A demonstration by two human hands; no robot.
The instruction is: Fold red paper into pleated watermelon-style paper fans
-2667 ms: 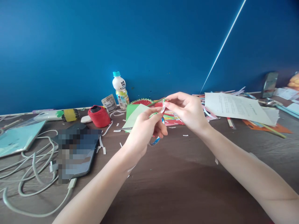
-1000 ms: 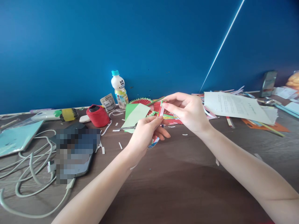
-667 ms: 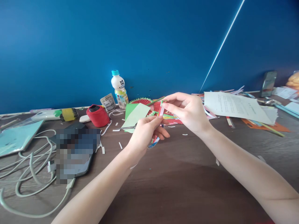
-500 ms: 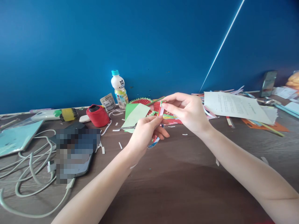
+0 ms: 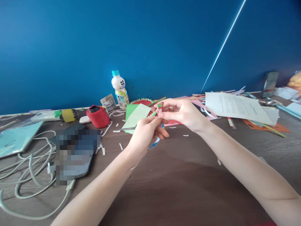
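Observation:
Between my hands is a small folded red, green and white paper piece (image 5: 160,108). My left hand (image 5: 146,131) pinches its lower end with thumb and forefinger, the other fingers loosely curled. My right hand (image 5: 182,113) grips its side from the right, fingertips near those of the left. Scissors (image 5: 129,128) reach out behind my left hand, their handles hidden by it. A curved blue and white strip (image 5: 154,144) hangs or lies beneath my left fingers. Pale green paper (image 5: 138,114) lies just behind, beside a pleated red and green paper fan (image 5: 141,102).
A bottle (image 5: 120,91) stands by the blue wall. On the left are a red roll (image 5: 98,117), a blurred-out phone (image 5: 77,157) and looped white cables (image 5: 30,169). White printed sheets (image 5: 235,106) and coloured strips lie at the right. Small paper scraps dot the table (image 5: 150,194).
My right hand has moved slightly left and down, closer to my left hand. The paper piece now looks folded over, where its white strip stood more upright before.

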